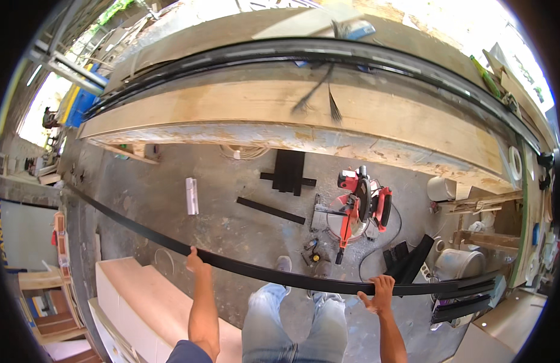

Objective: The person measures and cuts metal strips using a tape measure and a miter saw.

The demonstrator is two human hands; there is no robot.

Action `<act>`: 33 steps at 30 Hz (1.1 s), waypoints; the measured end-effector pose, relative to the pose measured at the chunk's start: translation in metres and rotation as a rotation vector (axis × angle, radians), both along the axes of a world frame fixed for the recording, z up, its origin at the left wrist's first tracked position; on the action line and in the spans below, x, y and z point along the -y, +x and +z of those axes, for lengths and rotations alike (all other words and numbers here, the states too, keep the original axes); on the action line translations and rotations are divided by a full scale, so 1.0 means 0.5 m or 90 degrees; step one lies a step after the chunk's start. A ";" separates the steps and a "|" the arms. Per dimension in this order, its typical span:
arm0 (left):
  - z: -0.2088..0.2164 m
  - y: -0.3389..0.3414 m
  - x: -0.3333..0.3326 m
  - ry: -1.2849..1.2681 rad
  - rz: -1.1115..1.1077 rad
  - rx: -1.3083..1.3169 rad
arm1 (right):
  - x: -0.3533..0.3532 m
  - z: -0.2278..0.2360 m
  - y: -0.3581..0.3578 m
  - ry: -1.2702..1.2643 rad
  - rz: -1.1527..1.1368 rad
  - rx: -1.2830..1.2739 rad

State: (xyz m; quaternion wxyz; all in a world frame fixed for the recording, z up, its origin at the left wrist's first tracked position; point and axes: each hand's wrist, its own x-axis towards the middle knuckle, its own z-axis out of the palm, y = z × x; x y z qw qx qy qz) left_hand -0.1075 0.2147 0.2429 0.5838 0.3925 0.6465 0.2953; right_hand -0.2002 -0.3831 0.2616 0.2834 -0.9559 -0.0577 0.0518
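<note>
A long, thin black bar (265, 271) runs across in front of me, from the far left over my legs to the right. My left hand (198, 262) is closed round it left of my knees. Farther right, my right hand (380, 293) grips the same bar, fingers over its far side and thumb at the near side. The bar's right end reaches a stack of black pieces (461, 309), where its exact end is hard to make out.
On the floor ahead stand a red mitre saw (355, 209) with its cord, a short black strip (271, 210) and black boards (289, 171). Beyond is a long wooden workbench (250, 100) carrying bundled black profiles (262, 51). Pale wooden boxes (135, 290) sit left, buckets (460, 264) right.
</note>
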 end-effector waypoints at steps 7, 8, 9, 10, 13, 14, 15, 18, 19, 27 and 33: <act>-0.350 0.038 -0.190 -0.008 -0.082 0.148 | 0.066 -0.248 0.031 -0.178 -0.028 0.097; -0.391 0.047 -0.215 -0.008 -0.088 0.148 | 0.061 -0.291 0.036 -0.183 -0.033 0.094; -0.436 0.064 -0.239 -0.012 -0.087 0.134 | 0.056 -0.332 0.042 -0.205 -0.052 0.119; -0.484 0.080 -0.246 -0.018 -0.085 0.121 | 0.053 -0.373 0.048 -0.229 -0.069 0.144; -0.596 0.125 -0.240 -0.013 -0.063 0.110 | 0.032 -0.504 0.055 -0.211 -0.090 0.179; -0.631 0.136 -0.257 0.003 -0.068 0.113 | 0.021 -0.547 0.063 -0.185 -0.096 0.213; -0.674 0.148 -0.265 -0.001 -0.051 0.114 | 0.017 -0.583 0.066 -0.173 -0.084 0.234; -0.786 0.185 -0.331 0.002 -0.040 0.094 | -0.009 -0.696 0.092 -0.138 -0.032 0.245; -0.822 0.201 -0.343 -0.013 -0.075 0.087 | -0.014 -0.729 0.102 -0.148 -0.017 0.255; -0.980 0.388 -0.310 -0.017 -0.140 -0.031 | -0.012 -0.931 0.180 -0.141 -0.026 0.262; -1.038 0.450 -0.366 -0.071 -0.203 0.080 | -0.018 -1.025 0.224 -0.087 -0.052 0.276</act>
